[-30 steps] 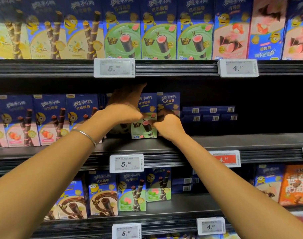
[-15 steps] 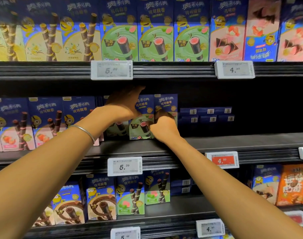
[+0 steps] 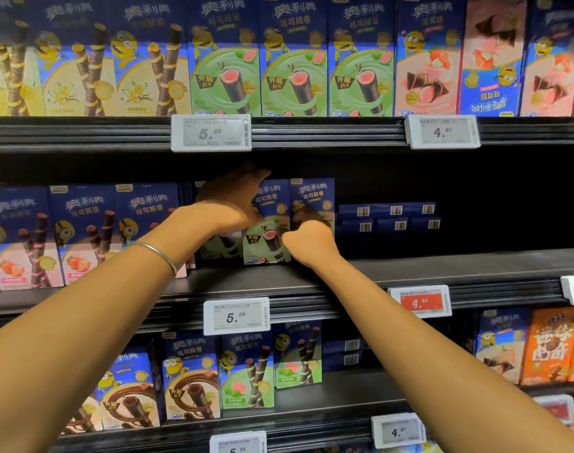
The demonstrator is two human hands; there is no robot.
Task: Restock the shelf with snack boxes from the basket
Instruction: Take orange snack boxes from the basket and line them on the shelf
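Note:
Both arms reach into the middle shelf (image 3: 442, 266). A blue and green snack box (image 3: 266, 243) stands upright there. My left hand (image 3: 233, 201) lies over its upper left part, fingers stretched toward the top edge. My right hand (image 3: 307, 238) is curled at the box's right edge, between it and a second green box (image 3: 313, 194) standing just behind and to the right. Whether the right fingers pinch the box edge is hidden by the fist. The basket is out of view.
Strawberry boxes (image 3: 83, 233) fill the middle shelf's left part. Flat-lying blue boxes (image 3: 388, 220) are stacked at the back right. The top shelf is packed with boxes (image 3: 292, 60). Price tags (image 3: 236, 317) hang on the shelf rails. More boxes (image 3: 246, 374) stand on the lower shelf.
Both hands stay on the green box, which has hardly moved. My left fingers have come down slightly over its top. The view has shifted a little.

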